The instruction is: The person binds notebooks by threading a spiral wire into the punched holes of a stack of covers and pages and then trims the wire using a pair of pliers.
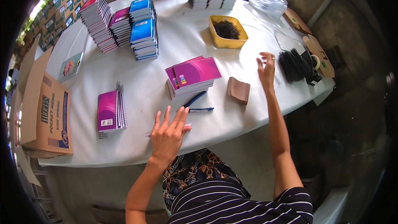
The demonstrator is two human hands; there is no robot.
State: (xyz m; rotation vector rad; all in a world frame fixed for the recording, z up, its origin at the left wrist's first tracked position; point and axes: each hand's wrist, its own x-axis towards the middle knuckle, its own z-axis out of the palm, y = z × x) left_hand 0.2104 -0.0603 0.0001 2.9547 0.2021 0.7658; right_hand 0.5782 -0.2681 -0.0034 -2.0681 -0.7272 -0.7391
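Note:
My left hand (168, 137) lies with fingers spread near the table's front edge, over a thin, pale, paper-like piece (188, 125) that it mostly hides. Just beyond its fingertips are blue-handled pliers (195, 98) and a blue pen (201, 110). My right hand (266, 68) is raised over the right side, its fingers loosely bent and apart. Beside it lie a small loose spiral coil (277, 79) and a bunch of black spiral coils (291, 66). Between the hands stand a stack of purple notebooks (195, 74) and a brown block (239, 91).
A yellow tub (240, 41) holds dark wire pieces. Stacks of blue notebooks (143, 33) and red ones (97, 23) stand at the far left. Spiral-bound purple notebooks (108, 110) lie near an open carton (49, 116). A plastic bag (266, 2) and tape roll (316, 61) are right.

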